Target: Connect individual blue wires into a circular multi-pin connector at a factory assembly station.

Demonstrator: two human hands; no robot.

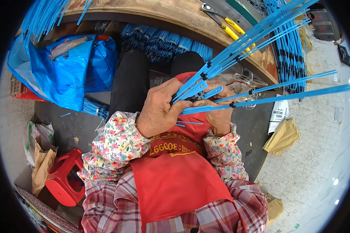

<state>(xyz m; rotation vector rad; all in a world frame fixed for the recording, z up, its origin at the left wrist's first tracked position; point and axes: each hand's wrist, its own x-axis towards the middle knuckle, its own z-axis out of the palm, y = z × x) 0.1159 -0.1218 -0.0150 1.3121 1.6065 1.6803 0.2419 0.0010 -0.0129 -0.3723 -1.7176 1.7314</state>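
My left hand (159, 106) is closed round the ends of a fan of long, thin blue plastic strips (241, 48), its thumb pressed along them. Small black pieces (206, 69) sit on the strips not far from the fingers. Flat, rounded strip ends with holes (196, 89) stick out between the two hands. My right hand (221, 116) is curled at the same ends, touching the left fingertips, and grips strips too; the strips in front hide part of its fingers. A few strips (299, 95) splay far to the right. The bundle lies above my red apron (179, 174).
A wooden bench (175, 11) crosses ahead, bearing yellow-handled pliers (235, 29) and more blue strips (289, 66). Strip bundles (159, 42) lie beneath it. At left are a blue bag (70, 70) and a red stool (66, 178); paper sacks (282, 136) lie on the right floor.
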